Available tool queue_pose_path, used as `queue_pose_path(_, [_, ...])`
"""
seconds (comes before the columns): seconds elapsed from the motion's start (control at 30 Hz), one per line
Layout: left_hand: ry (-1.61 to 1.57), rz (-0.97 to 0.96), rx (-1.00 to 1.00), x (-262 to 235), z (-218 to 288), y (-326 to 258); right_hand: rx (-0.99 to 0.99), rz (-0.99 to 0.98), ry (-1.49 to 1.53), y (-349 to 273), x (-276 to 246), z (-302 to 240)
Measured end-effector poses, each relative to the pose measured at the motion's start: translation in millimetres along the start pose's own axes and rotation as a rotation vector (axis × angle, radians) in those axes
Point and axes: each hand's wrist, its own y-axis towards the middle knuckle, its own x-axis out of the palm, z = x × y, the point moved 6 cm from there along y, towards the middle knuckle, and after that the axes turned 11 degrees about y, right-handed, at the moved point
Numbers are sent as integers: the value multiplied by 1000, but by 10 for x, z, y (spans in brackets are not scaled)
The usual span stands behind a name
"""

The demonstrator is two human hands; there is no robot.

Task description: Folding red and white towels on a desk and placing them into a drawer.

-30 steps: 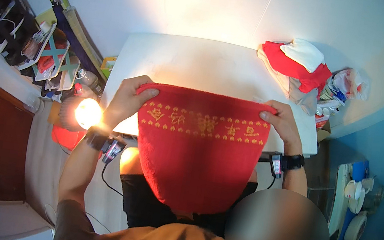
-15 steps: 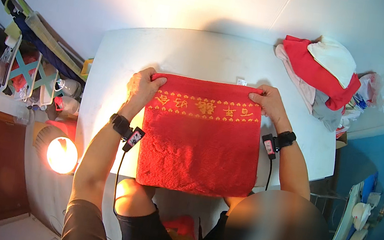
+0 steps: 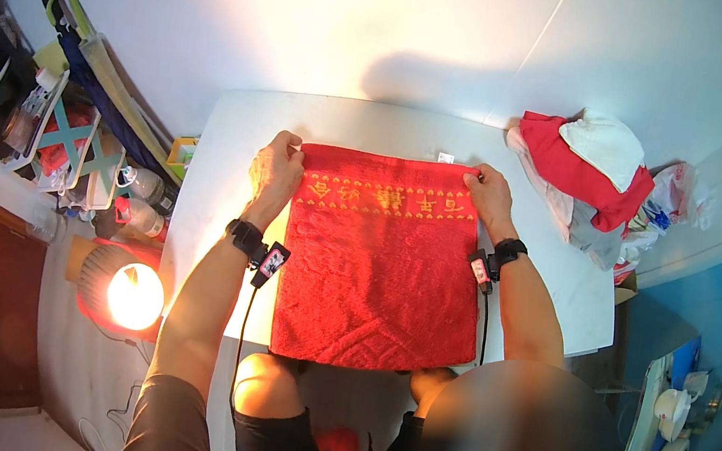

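Note:
A red towel (image 3: 380,285) with a yellow patterned band across its far part is spread between my hands. My left hand (image 3: 277,176) pinches its far left corner, and my right hand (image 3: 490,201) pinches the far right corner. The far edge is drawn almost straight, with a small white tag (image 3: 445,158) sticking out. Towards me, the towel's lower edge reaches past the table's front edge, above my knees. Faint slanting creases run across its lower part. Whether the towel rests on the table or hangs slightly above it, I cannot tell.
The white table (image 3: 349,124) stands against a wall. A pile of red, white and grey cloths (image 3: 581,180) lies at its far right, beside plastic bags (image 3: 671,194). On the left are a lit lamp (image 3: 134,295), bottles (image 3: 144,185) and a loaded rack (image 3: 64,131).
The head view has shifted, so the table sits lower in it. The towel and both hands are closer to the table's far edge. Both hands keep their grip, and creases now show near the towel's bottom.

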Motion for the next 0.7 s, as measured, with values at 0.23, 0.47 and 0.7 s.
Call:
queue_pose_path(0.23, [145,212,410,-37,359,-589,-171,112,-13,-197,-21,-227])
queue_pose_path(0.47, [377,-146,476,574,728,-1010,-634,-301,-150,-836,746,-987])
queue_pose_path(0.7, [456,-145,539,654,428,-754,-470,-263,-495,-748,791,-558])
